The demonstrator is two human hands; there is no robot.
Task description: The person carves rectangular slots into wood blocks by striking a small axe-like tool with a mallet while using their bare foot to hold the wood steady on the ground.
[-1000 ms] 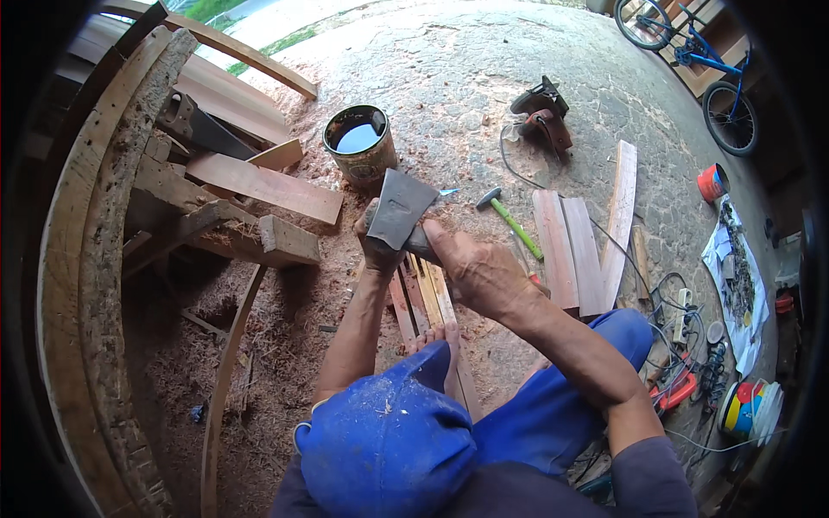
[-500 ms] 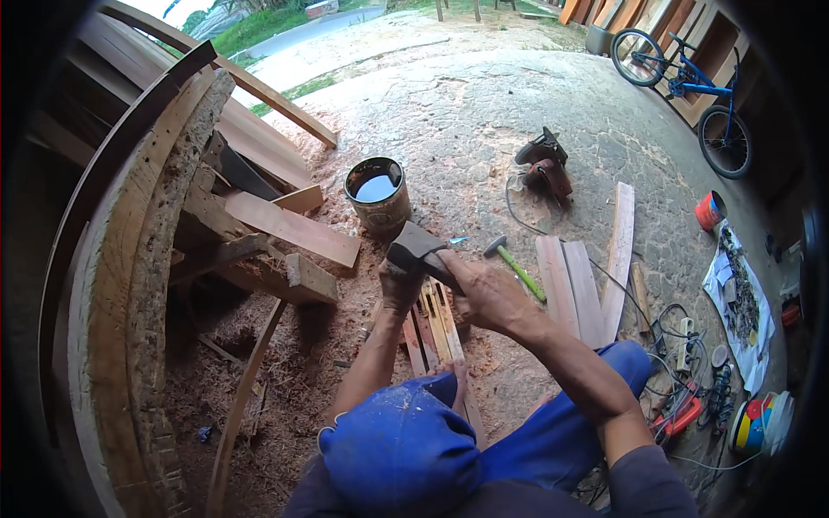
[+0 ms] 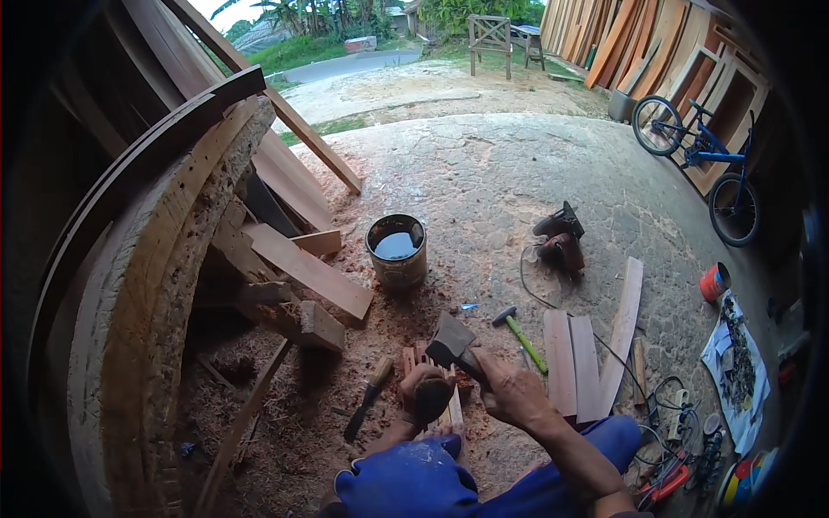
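My right hand (image 3: 509, 393) grips the handle of a dark hatchet (image 3: 451, 339), its head raised just above some narrow wood strips (image 3: 453, 407). Lower and to the left, my left hand (image 3: 416, 384) is closed round a dark, round-ended object (image 3: 429, 399), too obscured to name exactly. A tool with a black blade and wooden handle (image 3: 370, 395) lies on the shavings left of it. A green-handled hammer (image 3: 524, 341) rests to the right, beside pale boards (image 3: 561, 363). My blue-clothed legs (image 3: 406, 479) frame the strips from below.
A can of liquid (image 3: 395, 272) stands ahead, a power tool (image 3: 561, 246) right of it. Heavy timbers (image 3: 147, 285) fill the left. Cables (image 3: 656, 436), a red can (image 3: 713, 281) and a white sheet (image 3: 732, 371) lie right; a blue bicycle (image 3: 717, 157) leans behind.
The view has tilted up, showing more yard and road. My left hand has come away from the hatchet head, now gripping the dark object lower down. The wooden-handled tool has come into sight.
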